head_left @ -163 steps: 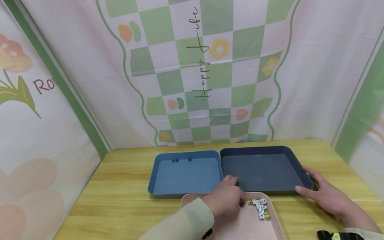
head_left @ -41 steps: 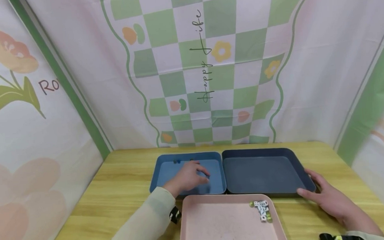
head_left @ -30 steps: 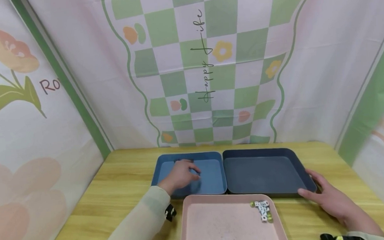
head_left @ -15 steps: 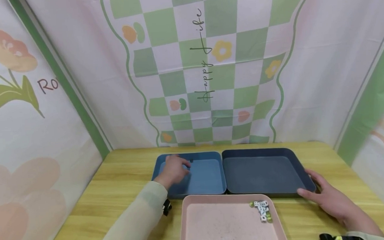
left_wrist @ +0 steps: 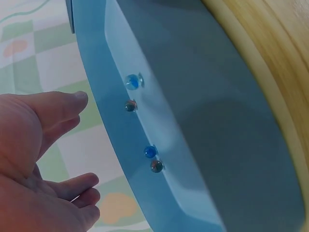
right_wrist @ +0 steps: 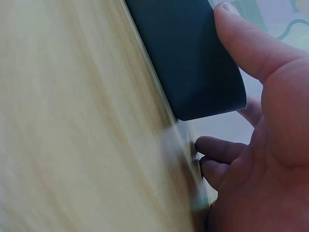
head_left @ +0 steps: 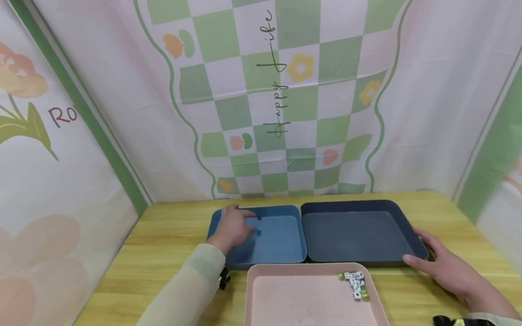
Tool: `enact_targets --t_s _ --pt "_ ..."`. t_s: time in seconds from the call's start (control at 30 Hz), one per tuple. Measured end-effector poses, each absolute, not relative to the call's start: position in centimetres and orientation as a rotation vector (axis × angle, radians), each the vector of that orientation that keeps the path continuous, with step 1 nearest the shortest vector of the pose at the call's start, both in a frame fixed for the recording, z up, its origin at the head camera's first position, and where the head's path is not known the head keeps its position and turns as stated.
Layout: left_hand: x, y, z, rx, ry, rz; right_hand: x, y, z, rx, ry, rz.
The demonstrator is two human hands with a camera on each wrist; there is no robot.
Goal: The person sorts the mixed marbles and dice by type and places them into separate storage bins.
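The left hand is over the blue tray, its fingers apart and holding nothing. From the head, that hand covers part of the tray and only two marbles show, but the left wrist view shows all four: one clear with a blue swirl, one plain blue, and two dark reddish ones. The plain blue one sits right by a dark one. The right hand holds the near right corner of the dark tray; the right wrist view shows its thumb on the tray's side and a finger partly hidden behind. Only the head view shows the pink tray, with white dice bunched too close to count and at least two greenish balls. That makes three trays on one wooden table.
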State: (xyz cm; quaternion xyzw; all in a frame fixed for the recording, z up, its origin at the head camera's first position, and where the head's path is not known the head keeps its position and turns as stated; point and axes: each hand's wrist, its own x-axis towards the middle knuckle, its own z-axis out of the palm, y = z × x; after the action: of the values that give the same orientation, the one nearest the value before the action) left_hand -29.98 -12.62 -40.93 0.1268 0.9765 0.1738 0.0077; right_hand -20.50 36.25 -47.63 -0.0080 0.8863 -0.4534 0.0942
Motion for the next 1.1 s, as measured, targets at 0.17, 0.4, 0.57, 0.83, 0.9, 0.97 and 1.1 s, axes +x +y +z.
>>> enact_targets --t_s 0.17,0.4,0.57,0.83,0.9,0.97,1.1 --pt "-29.8 -12.8 -41.0 0.376 3.056 0.561 -20.6 36.4 -47.6 -0.012 2.621 -1.331" --pt "-29.9 -12.7 -41.6 0.334 3.045 0.578 -20.6 36.4 -47.6 -0.015 2.618 -1.331" --pt "-29.7 -12.6 -41.6 0.365 3.039 0.575 -20.5 36.4 -47.7 -0.036 2.625 -1.348" --pt "-29.7 -12.4 -41.8 0.388 3.002 0.601 -20.7 36.4 -47.7 -0.022 2.621 -1.341" --pt "-29.7 -12.3 -41.9 0.395 2.994 0.611 -20.6 36.4 -47.7 -0.018 2.612 -1.348" --pt "-29.6 -12.1 -41.8 0.407 2.977 0.633 -20.6 36.4 -47.6 -0.020 2.609 -1.351" --pt "-29.3 -11.5 -41.5 0.458 2.953 0.657 -20.6 36.3 -47.5 -0.019 2.599 -1.347"
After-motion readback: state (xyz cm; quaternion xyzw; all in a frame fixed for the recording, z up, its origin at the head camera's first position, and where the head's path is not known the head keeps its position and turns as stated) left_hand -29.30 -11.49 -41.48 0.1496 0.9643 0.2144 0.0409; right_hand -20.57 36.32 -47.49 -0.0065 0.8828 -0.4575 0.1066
